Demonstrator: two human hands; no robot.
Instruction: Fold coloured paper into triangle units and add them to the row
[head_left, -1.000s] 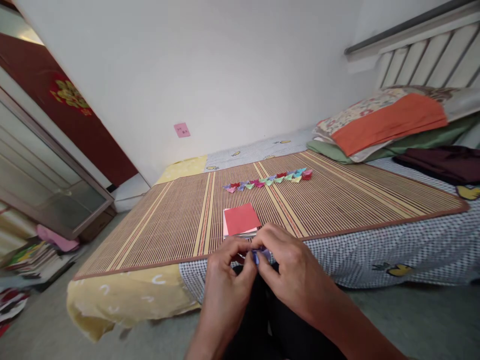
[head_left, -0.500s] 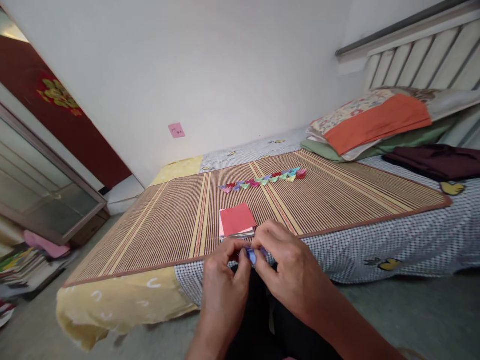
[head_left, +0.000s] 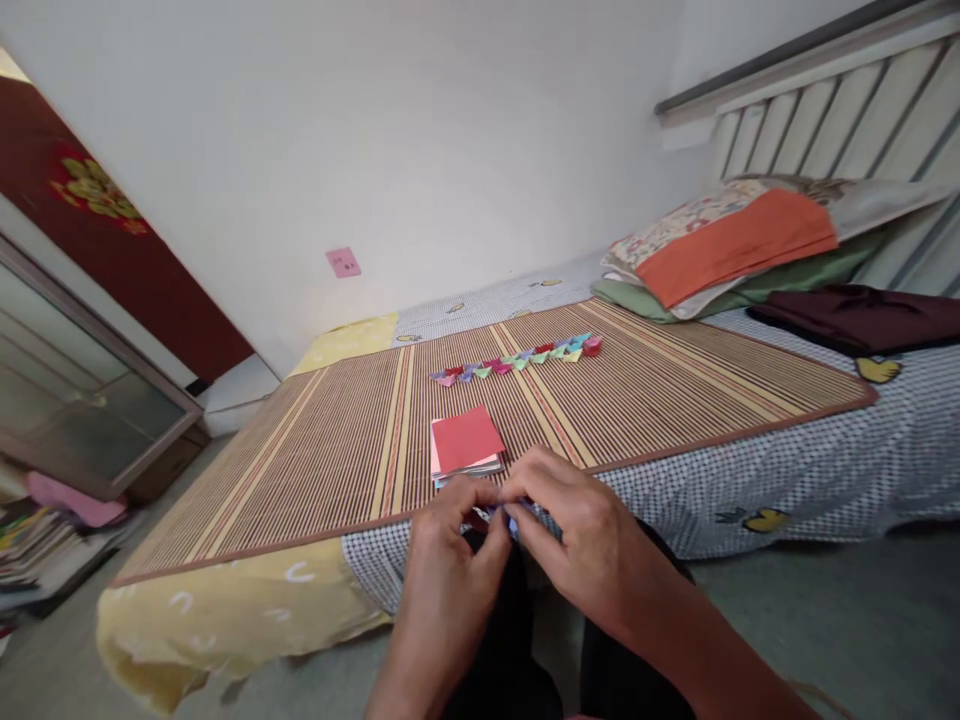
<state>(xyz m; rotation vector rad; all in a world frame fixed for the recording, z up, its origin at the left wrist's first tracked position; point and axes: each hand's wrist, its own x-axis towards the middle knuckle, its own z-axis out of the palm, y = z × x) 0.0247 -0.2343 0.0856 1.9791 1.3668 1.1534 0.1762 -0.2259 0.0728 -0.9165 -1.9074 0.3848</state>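
Between my fingertips is a small piece of blue folded paper point(head_left: 513, 518), mostly covered by the fingers. My left hand point(head_left: 452, 550) pinches it from the left. From the other side my right hand point(head_left: 581, 525) grips it, thumb and fingers meeting close to those of the left. Just beyond the hands lies a stack of square paper point(head_left: 469, 440) with a red sheet on top and paler sheets below. Farther back, a row of small folded paper pieces point(head_left: 517, 362) in several colours stretches across the mat.
A striped bamboo mat point(head_left: 300, 450) covers the bed. Pillows point(head_left: 735, 250) and a dark folded cloth point(head_left: 847, 318) lie at the right, by a radiator point(head_left: 810, 130). A pink note point(head_left: 343, 262) is on the wall. Books point(head_left: 37, 550) are piled at the left.
The thumbs have drawn closer together over the blue paper, so less of it shows. My view has shifted slightly to the right. The paper stack and coloured row stay in place.
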